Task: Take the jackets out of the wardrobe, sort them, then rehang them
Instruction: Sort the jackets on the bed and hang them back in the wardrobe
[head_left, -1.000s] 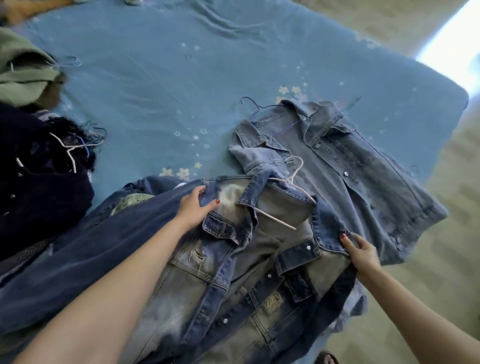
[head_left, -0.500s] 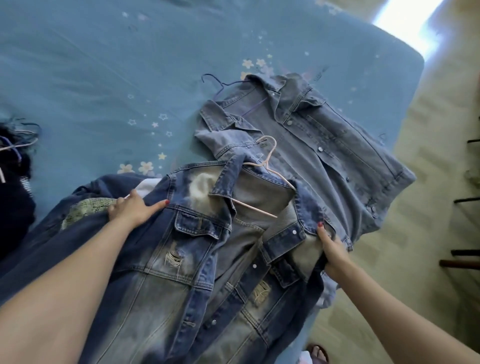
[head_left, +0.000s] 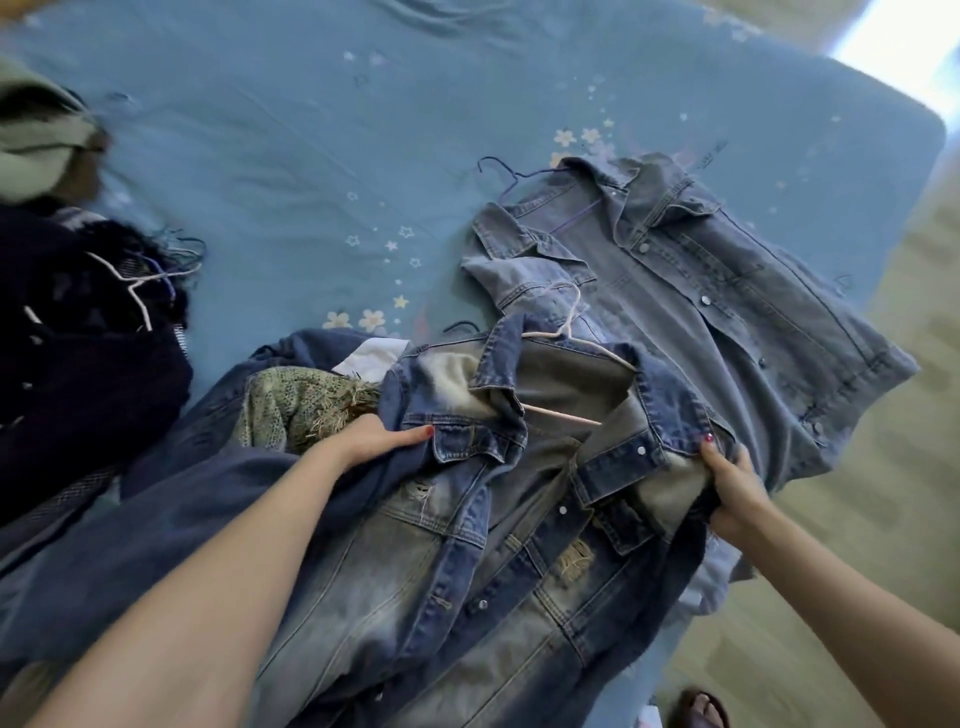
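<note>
wide bed (head_left: 322, 156) fills view, blue sheet (head_left: 519, 93) with small white flower and star print (creased toward top). pale wood-look floor (head_left: 883, 467) off right side. hard white daylight (head_left: 904, 41) blazing in top right corner.

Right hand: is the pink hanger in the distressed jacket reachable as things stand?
Probably yes, once it lets go. The right hand grips the distressed denim jacket at its shoulder edge; the pink hanger lies exposed in the open collar, with nothing covering it.
</note>
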